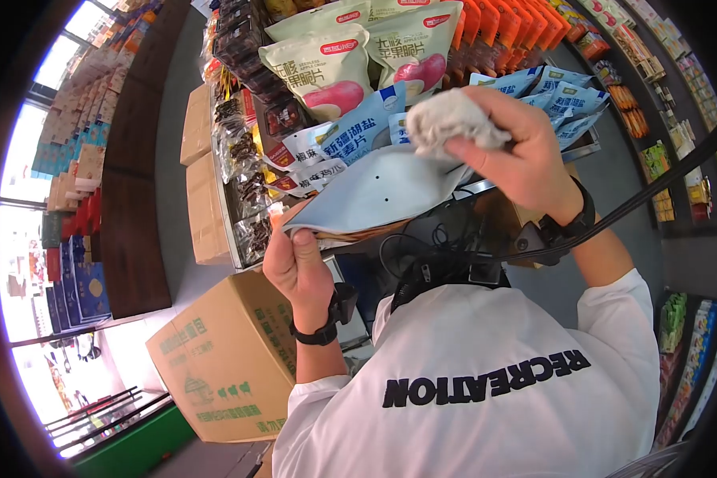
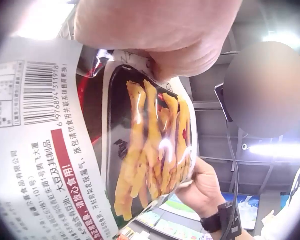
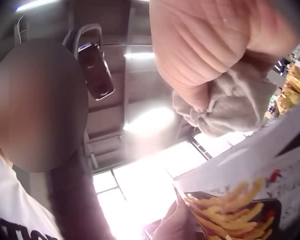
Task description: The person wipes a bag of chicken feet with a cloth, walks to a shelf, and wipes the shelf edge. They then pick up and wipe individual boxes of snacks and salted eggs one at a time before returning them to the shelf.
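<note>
A pale, flattish snack bag (image 1: 378, 191) spans the space between the hands in the head view. Its left end is pinched by my left hand (image 1: 299, 271), thumb on the near edge. My right hand (image 1: 526, 159) grips a crumpled grey-white cloth (image 1: 454, 123) over the bag's right end. The left wrist view shows the printed bag (image 2: 45, 160) with a picture of yellow chicken feet, below my left hand (image 2: 160, 35). In the right wrist view the cloth (image 3: 235, 100) is bunched under the fingers of my right hand (image 3: 205, 45), just above the bag (image 3: 230, 215).
Upright white apple-crisp bags (image 1: 327, 72), blue packets (image 1: 566, 99) and orange packets (image 1: 502, 28) fill the display beyond the hands. A large cardboard box (image 1: 223, 358) stands at lower left. Stocked shelves line both sides, and a dark cable (image 1: 661, 183) crosses at right.
</note>
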The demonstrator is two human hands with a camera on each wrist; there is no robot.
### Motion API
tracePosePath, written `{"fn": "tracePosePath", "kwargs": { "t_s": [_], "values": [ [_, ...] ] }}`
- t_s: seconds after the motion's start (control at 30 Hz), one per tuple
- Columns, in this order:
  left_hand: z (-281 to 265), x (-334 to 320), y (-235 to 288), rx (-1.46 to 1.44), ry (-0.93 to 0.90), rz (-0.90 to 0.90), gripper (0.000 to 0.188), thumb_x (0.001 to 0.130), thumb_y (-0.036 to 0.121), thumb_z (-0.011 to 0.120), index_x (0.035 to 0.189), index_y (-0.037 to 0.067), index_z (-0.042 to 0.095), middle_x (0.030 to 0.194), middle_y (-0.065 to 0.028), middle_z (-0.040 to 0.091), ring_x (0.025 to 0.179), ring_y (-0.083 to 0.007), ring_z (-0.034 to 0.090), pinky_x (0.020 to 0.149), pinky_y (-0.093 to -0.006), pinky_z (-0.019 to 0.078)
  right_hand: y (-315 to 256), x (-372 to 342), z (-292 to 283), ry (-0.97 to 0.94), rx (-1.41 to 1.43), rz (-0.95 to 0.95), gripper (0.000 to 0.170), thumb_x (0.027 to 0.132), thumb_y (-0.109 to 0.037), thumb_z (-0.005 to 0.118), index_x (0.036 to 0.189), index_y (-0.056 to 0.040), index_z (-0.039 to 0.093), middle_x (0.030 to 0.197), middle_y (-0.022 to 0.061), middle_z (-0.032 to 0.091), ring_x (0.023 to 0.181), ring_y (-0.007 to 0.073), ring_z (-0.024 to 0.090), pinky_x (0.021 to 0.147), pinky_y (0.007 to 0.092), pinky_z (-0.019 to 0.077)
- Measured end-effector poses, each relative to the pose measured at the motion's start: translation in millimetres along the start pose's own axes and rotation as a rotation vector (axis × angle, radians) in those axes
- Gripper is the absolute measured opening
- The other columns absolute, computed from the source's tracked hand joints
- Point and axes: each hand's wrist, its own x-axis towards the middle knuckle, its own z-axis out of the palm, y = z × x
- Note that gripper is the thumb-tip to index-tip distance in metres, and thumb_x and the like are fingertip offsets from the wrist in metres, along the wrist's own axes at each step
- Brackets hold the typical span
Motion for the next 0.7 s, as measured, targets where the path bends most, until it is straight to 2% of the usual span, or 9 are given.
{"fn": "tracePosePath", "kwargs": {
  "t_s": [0.03, 0.07, 0.13, 0.17, 0.33, 0.4, 0.47, 0.5, 0.7],
  "values": [
    [0.3, -0.9, 1.4, 0.051, -0.026, -0.008, 0.036, 0.096, 0.025, 0.056, 0.108, -0.009, 0.061, 0.095, -0.0091, 0.066, 0.088, -0.0136, 0.058, 0.080, -0.0256, 0.0442, -6.2, 2.2, 2.0, -0.054, -0.062, -0.127, 0.023, 0.080, -0.004, 0.066, 0.102, -0.0006, 0.063, 0.094, 0.0073, 0.065, 0.082, 0.0164, 0.060, 0.073, 0.0271, 0.0468],
    [0.9, -1.4, 2.8, 0.102, -0.054, -0.014, 0.035, 0.096, 0.024, 0.056, 0.108, -0.008, 0.062, 0.093, -0.0084, 0.066, 0.085, -0.0129, 0.058, 0.079, -0.0247, 0.0444, -7.2, 4.5, 6.4, -0.050, -0.065, -0.128, 0.023, 0.080, -0.004, 0.066, 0.102, -0.0006, 0.063, 0.094, 0.0073, 0.065, 0.082, 0.0164, 0.060, 0.073, 0.0271, 0.0468],
    [4.9, -0.9, 6.1, 0.108, -0.068, -0.008, 0.033, 0.096, 0.023, 0.056, 0.107, -0.008, 0.062, 0.092, -0.0079, 0.066, 0.084, -0.0123, 0.058, 0.078, -0.0243, 0.0446, -7.2, 10.7, 16.8, -0.221, -0.082, -0.339, 0.027, 0.076, -0.001, 0.066, 0.103, 0.0010, 0.062, 0.095, 0.0118, 0.065, 0.085, 0.0278, 0.063, 0.076, 0.0332, 0.0489],
    [6.6, -2.1, 8.5, 0.119, -0.079, -0.010, 0.032, 0.096, 0.022, 0.056, 0.107, -0.008, 0.062, 0.091, -0.0074, 0.066, 0.082, -0.0118, 0.058, 0.077, -0.0239, 0.0449, -7.9, 10.4, 25.1, -0.252, -0.018, -0.313, 0.026, 0.073, 0.000, 0.066, 0.099, 0.0021, 0.062, 0.098, 0.0144, 0.065, 0.088, 0.0345, 0.062, 0.078, 0.0374, 0.0497],
    [3.8, -7.5, 12.5, 0.127, -0.063, 0.013, 0.030, 0.096, 0.020, 0.056, 0.105, -0.007, 0.063, 0.090, -0.0077, 0.066, 0.081, -0.0116, 0.058, 0.076, -0.0241, 0.0453, -3.4, 15.8, 45.4, -0.379, -0.017, -0.415, 0.019, 0.069, 0.004, 0.065, 0.087, -0.0005, 0.062, 0.106, 0.0118, 0.064, 0.094, 0.0339, 0.062, 0.076, 0.0369, 0.0511],
    [-1.6, -10.1, 9.9, 0.117, -0.043, 0.015, 0.029, 0.096, 0.020, 0.056, 0.105, -0.007, 0.063, 0.090, -0.0078, 0.066, 0.082, -0.0116, 0.058, 0.076, -0.0241, 0.0453, -7.1, 18.4, 43.9, -0.553, -0.207, -0.446, 0.016, 0.070, 0.003, 0.064, 0.086, 0.0003, 0.062, 0.104, 0.0117, 0.063, 0.094, 0.0326, 0.060, 0.077, 0.0379, 0.0509],
    [-7.9, -13.2, 9.7, 0.057, 0.110, -0.043, 0.028, 0.096, 0.019, 0.056, 0.103, -0.007, 0.063, 0.089, -0.0077, 0.066, 0.082, -0.0119, 0.058, 0.077, -0.0241, 0.0451, -4.7, 16.9, 39.1, -0.586, -0.276, -0.452, 0.015, 0.070, 0.002, 0.064, 0.085, 0.0008, 0.062, 0.104, 0.0118, 0.062, 0.095, 0.0324, 0.060, 0.078, 0.0380, 0.0506],
    [-14.5, -12.9, 11.6, 0.028, 0.099, -0.054, 0.029, 0.097, 0.020, 0.056, 0.102, -0.007, 0.063, 0.089, -0.0076, 0.066, 0.083, -0.0123, 0.058, 0.078, -0.0248, 0.0452, -4.0, 14.5, 36.7, -0.620, -0.344, -0.457, 0.014, 0.071, 0.001, 0.063, 0.084, 0.0012, 0.062, 0.103, 0.0119, 0.062, 0.095, 0.0321, 0.059, 0.079, 0.0382, 0.0504],
    [-20.1, -19.7, 13.2, 0.050, 0.053, 0.002, 0.033, 0.096, 0.025, 0.057, 0.102, -0.008, 0.063, 0.093, -0.0099, 0.067, 0.085, -0.0135, 0.059, 0.081, -0.0269, 0.0457, 3.3, -7.4, 40.3, -0.547, -0.287, -0.454, 0.014, 0.070, 0.002, 0.062, 0.084, 0.0017, 0.061, 0.103, 0.0120, 0.061, 0.094, 0.0324, 0.058, 0.079, 0.0380, 0.0487]
  ]
}}
